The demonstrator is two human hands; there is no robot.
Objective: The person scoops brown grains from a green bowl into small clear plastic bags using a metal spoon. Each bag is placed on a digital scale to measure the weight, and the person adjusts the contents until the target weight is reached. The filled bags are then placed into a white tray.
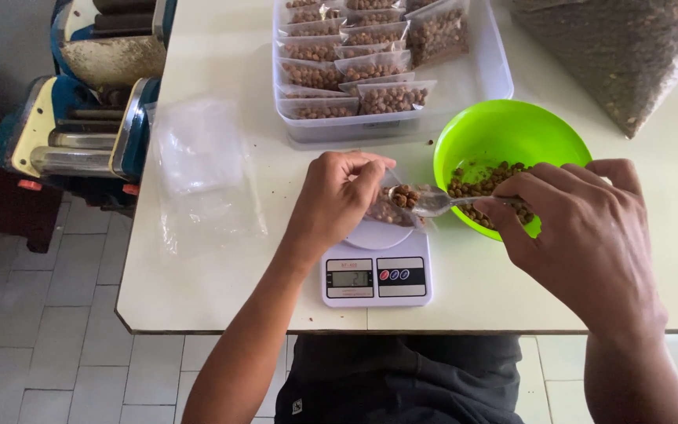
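My left hand (337, 198) pinches open a small clear plastic bag (390, 210) partly filled with brown pellets, resting on a white digital kitchen scale (377, 271). In my right hand (582, 228) is a metal spoon (433, 201); its bowl, loaded with brown pellets, is at the bag's mouth. Just behind the spoon sits a bright green bowl (512, 133) with brown pellets in its bottom.
A clear tray (484, 74) at the back holds several filled pellet bags. A large bag of pellets (629, 55) lies at the back right. Flat empty plastic bags (202, 173) lie on the white table (221, 290). A blue and metal machine (80, 126) stands left.
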